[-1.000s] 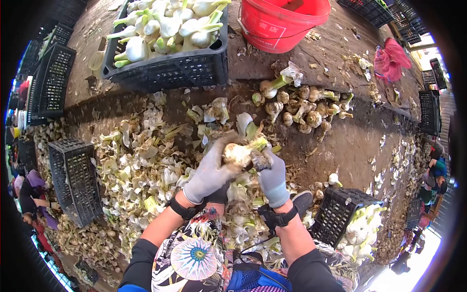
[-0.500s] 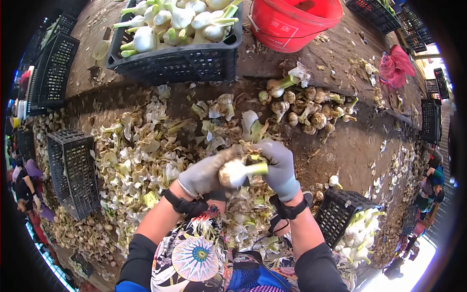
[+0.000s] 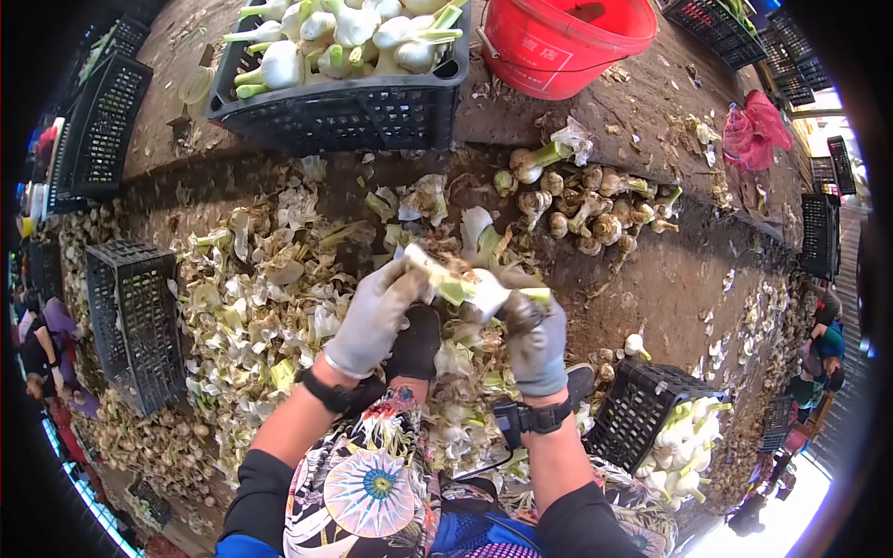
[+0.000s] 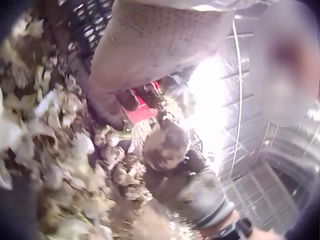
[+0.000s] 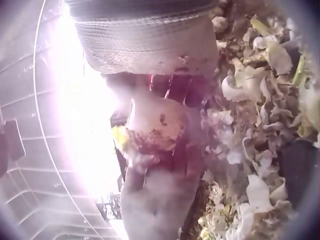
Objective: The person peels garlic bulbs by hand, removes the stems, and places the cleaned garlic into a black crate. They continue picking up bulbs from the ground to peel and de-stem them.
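Both hands wear pale gloves soiled at the fingers. In the head view the right hand (image 3: 538, 342) grips a white garlic bulb (image 3: 486, 294), its cut green stem pointing right. A pale-green strip of outer skin (image 3: 450, 285) stretches from the bulb to the left hand (image 3: 370, 318), whose fingers pinch its far end. The left wrist view shows the left glove (image 4: 160, 47) large at the top and the bulb (image 4: 167, 145) by the right glove (image 4: 192, 196). The bulb (image 5: 159, 122), with dirt on it, lies between the gloves in the right wrist view; some fingers are hidden or blurred.
A black crate (image 3: 344, 121) of trimmed garlic and a red bucket (image 3: 558, 58) stand beyond the hands. Untrimmed bulbs (image 3: 606, 206) lie ahead to the right, peelings (image 3: 251, 316) at left. Another garlic crate (image 3: 634, 409) is near the right forearm.
The hands have moved apart from their close hold half a second ago. The left hand has drawn a skin strip away leftward, while the bulb has shifted right with the right hand.
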Motion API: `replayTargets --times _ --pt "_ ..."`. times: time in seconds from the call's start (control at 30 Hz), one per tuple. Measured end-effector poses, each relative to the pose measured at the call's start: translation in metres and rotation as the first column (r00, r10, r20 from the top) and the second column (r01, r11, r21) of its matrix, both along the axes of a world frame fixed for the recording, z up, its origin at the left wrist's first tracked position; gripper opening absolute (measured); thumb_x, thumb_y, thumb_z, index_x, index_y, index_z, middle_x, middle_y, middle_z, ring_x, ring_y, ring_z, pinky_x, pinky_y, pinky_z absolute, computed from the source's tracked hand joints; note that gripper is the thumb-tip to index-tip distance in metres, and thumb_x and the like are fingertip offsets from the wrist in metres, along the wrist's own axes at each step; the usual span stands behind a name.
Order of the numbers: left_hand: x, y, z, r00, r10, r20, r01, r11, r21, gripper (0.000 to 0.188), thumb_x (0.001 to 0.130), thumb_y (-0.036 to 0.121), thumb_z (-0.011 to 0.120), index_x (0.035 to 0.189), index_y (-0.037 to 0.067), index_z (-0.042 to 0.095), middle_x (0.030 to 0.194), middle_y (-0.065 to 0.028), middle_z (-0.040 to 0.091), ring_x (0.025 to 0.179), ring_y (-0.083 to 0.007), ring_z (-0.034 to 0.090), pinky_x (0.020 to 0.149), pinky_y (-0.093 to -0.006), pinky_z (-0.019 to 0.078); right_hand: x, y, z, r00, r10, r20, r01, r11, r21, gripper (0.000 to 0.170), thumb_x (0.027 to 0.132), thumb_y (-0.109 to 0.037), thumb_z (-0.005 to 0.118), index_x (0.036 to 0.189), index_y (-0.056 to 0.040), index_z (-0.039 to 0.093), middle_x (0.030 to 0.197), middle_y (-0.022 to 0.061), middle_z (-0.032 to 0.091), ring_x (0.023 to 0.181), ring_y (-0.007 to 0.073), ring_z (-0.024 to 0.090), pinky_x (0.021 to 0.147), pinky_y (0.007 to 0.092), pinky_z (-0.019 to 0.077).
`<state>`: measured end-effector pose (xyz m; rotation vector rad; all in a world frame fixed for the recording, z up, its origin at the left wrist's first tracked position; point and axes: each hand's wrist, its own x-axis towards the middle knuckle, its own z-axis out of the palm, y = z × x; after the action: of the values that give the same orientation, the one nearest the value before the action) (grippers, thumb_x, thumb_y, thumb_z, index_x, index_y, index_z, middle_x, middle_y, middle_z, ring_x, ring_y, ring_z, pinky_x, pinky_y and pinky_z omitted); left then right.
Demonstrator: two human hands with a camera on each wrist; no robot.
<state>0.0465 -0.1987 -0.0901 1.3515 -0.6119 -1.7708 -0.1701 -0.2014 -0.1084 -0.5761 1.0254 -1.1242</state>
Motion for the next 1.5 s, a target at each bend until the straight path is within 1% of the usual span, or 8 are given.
replayTargets --times 0.2,0.27,0.4,0.57,0.73,1.03,1.2,1.5 --pt "0.031 0.043 -0.048 0.507 -0.331 0.796 0.749 0.627 -0.217 0.021 0.084 0.021 0.071 0.094 0.003 0.068 0.108 -0.0151 0.065 0.103 -0.0342 0.061 0.089 -0.0436 0.0479 -0.026 0.008 -0.029 0.949 -0.221 -0.225 0.271 0.936 0.225 0.023 0.094 -0.015 0.068 0.111 -0.0004 0.068 0.096 0.0039 0.068 0.086 0.0125 0.066 0.078 0.0284 0.0541" --pt "0.04 0.053 -0.065 -0.189 -0.41 0.892 0.721 0.559 0.41 0.027 0.08 0.023 0.072 0.096 0.002 0.067 0.116 -0.0145 0.063 0.109 -0.0346 0.058 0.094 -0.0456 0.0451 -0.027 0.01 -0.033 0.938 -0.318 -0.138 0.345 0.898 0.272 0.026 0.095 -0.017 0.067 0.114 0.0002 0.066 0.1 0.0055 0.069 0.089 0.0171 0.068 0.079 0.0322 0.0562" --pt "0.017 0.021 -0.019 0.267 -0.061 0.962 0.581 0.807 -0.11 0.03 0.078 0.022 0.071 0.102 0.005 0.068 0.121 -0.0134 0.061 0.116 -0.0339 0.056 0.098 -0.0467 0.043 -0.023 0.011 -0.03 0.957 -0.29 -0.009 0.275 0.897 0.347 0.039 0.095 -0.027 0.067 0.121 0.0006 0.06 0.112 0.0122 0.068 0.102 0.0268 0.068 0.087 0.044 0.0578" --pt "-0.024 -0.009 -0.007 0.717 0.042 0.695 0.594 0.484 -0.642 0.025 0.074 0.014 0.072 0.099 0.012 0.069 0.117 -0.0102 0.062 0.121 -0.0334 0.055 0.097 -0.0461 0.0461 -0.004 0.015 -0.03 0.929 -0.24 0.282 0.078 0.872 0.484 0.04 0.097 -0.036 0.061 0.124 -0.0063 0.059 0.124 0.0135 0.064 0.108 0.0289 0.064 0.092 0.0431 0.0544" --pt "-0.003 0.008 -0.025 0.265 -0.077 0.961 0.767 0.621 -0.162 0.02 0.08 0.02 0.071 0.096 0.008 0.067 0.11 -0.0114 0.063 0.11 -0.0367 0.06 0.093 -0.046 0.0488 -0.029 0.014 -0.03 0.832 -0.332 0.444 0.038 0.834 0.551 0.047 0.098 -0.042 0.058 0.13 -0.0079 0.057 0.127 0.0106 0.064 0.11 0.0269 0.063 0.09 0.0446 0.054" --pt "-0.024 0.004 0.005 0.573 -0.354 0.739 0.693 0.69 -0.206 0.044 0.094 0.044 0.062 0.1 0.0 0.066 0.1 -0.0131 0.066 0.095 -0.0246 0.064 0.082 -0.0343 0.0497 0.002 0.014 -0.02 0.96 -0.213 0.179 0.146 0.933 0.329 0.047 0.096 -0.038 0.062 0.129 -0.0034 0.057 0.125 0.0138 0.064 0.114 0.0299 0.062 0.099 0.0463 0.0494" --pt "0.001 -0.007 -0.006 0.936 0.071 -0.345 -0.102 0.992 -0.073 0.025 0.096 0.022 0.062 0.108 0.0 0.064 0.099 -0.0086 0.068 0.098 -0.0178 0.066 0.088 -0.0323 0.0529 -0.014 0.01 -0.018 0.872 -0.355 0.338 0.108 0.812 0.574 0.048 0.095 -0.041 0.06 0.127 -0.0058 0.059 0.118 0.0106 0.068 0.107 0.0299 0.065 0.09 0.047 0.0536" --pt "-0.001 0.002 -0.016 0.929 -0.331 0.164 0.334 0.942 0.011 0.03 0.095 0.025 0.065 0.109 -0.001 0.065 0.094 -0.0025 0.067 0.083 -0.008 0.059 0.075 -0.0251 0.0494 -0.001 -0.009 0.0 0.956 -0.154 0.25 0.024 0.89 0.456 0.051 0.092 -0.039 0.067 0.125 -0.0009 0.057 0.117 0.014 0.067 0.107 0.0321 0.065 0.093 0.0438 0.0554"
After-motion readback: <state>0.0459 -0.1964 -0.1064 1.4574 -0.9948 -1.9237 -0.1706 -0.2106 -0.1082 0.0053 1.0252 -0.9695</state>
